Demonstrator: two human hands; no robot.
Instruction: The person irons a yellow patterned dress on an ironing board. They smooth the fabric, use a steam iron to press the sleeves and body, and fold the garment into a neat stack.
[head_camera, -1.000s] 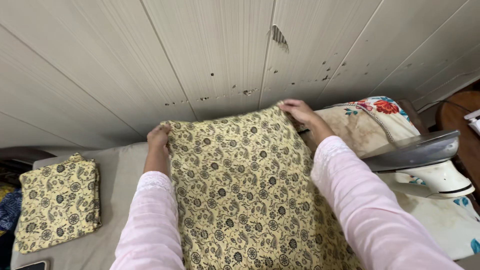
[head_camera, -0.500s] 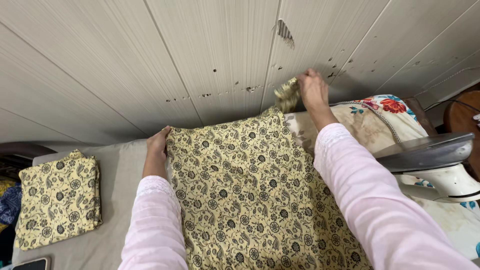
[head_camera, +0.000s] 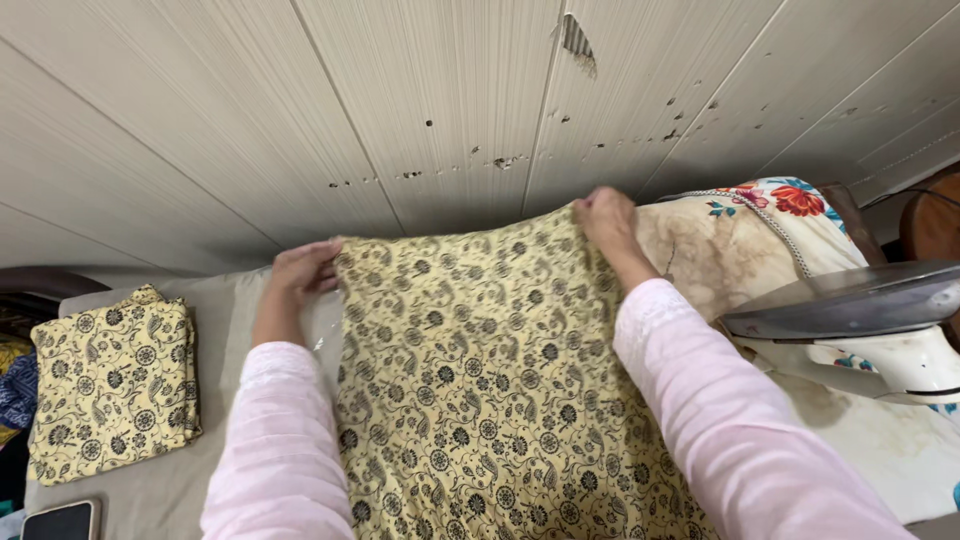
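Note:
A yellow cloth with a dark floral print (head_camera: 480, 370) lies spread on the grey padded surface (head_camera: 215, 300) in front of me. My left hand (head_camera: 300, 270) pinches its far left corner. My right hand (head_camera: 605, 215) holds its far right corner down, close to the pale panelled wall (head_camera: 400, 100). Both arms wear pale pink sleeves.
A folded cloth of the same print (head_camera: 110, 385) sits at the left. A steam iron (head_camera: 860, 325) stands upturned at the right on a stained cream floral cover (head_camera: 740, 250). A phone (head_camera: 60, 520) lies at the bottom left corner.
My right hand, which had lifted the far right corner up against the wall, has brought it back down flat. My left hand shifted slightly left along the far edge.

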